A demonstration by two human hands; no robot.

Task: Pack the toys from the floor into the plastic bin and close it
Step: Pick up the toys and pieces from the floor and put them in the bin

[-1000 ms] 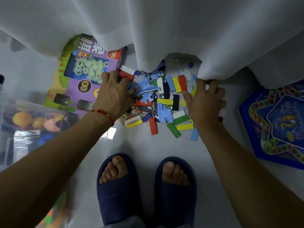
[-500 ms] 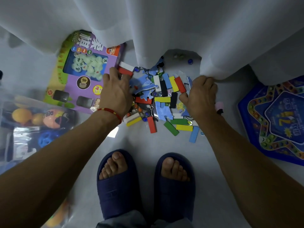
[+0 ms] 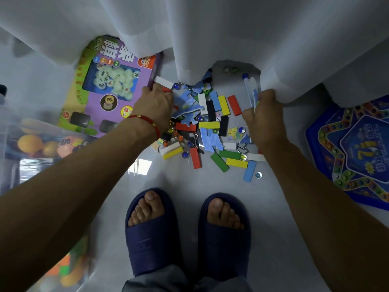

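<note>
A pile of small toys [image 3: 210, 127] lies on the grey floor just under a curtain's hem: coloured wooden blocks, blue puzzle pieces, marbles and key rings. My left hand [image 3: 154, 106] rests on the pile's left edge, fingers bent down over a red and a white block beside a purple game box [image 3: 109, 81]. At the pile's right edge, my right hand [image 3: 264, 121] is curled round small pieces, and a clear tube [image 3: 249, 89] runs into its grip. The clear plastic bin [image 3: 31, 123] stands at far left with ball-like toys inside.
A white curtain [image 3: 210, 34] hangs over the far side of the pile. A blue star-shaped board game [image 3: 357, 148] lies on the floor at right. My feet in dark blue slippers [image 3: 153, 232] stand just in front of the pile.
My right hand's fingers have gone from spread to curled, drawing in at the pile's right edge. The left hand has stayed on the pile's left edge, next to the purple box.
</note>
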